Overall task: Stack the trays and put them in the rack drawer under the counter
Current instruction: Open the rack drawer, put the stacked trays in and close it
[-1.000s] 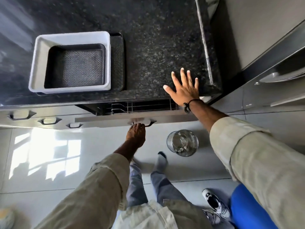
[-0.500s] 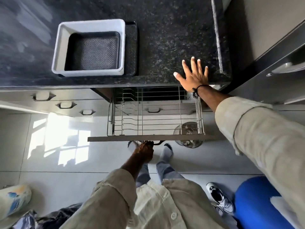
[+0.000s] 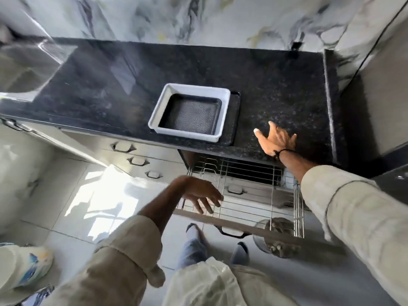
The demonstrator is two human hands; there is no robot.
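A stack of trays sits on the black granite counter (image 3: 110, 89): a white tray (image 3: 217, 93) with a dark mesh-bottomed tray (image 3: 194, 115) inside it, both resting on a wider black tray (image 3: 234, 120). Under the counter the wire rack drawer (image 3: 249, 208) stands pulled out, nothing in its basket. My left hand (image 3: 203, 193) hovers open over the drawer's front left corner, off the handle (image 3: 231, 234). My right hand (image 3: 276, 138) rests open on the counter, right of the trays.
Closed drawers with handles (image 3: 123, 147) run to the left of the open one. A steel bin (image 3: 278, 237) stands on the floor tiles below the drawer's right end. My feet are under the drawer front. A tall cabinet (image 3: 375, 107) bounds the counter on the right.
The drawer has been pulled out fully. My left hand has let go of the handle and risen above the rack. My right hand has slid slightly over the counter; the view has tilted up.
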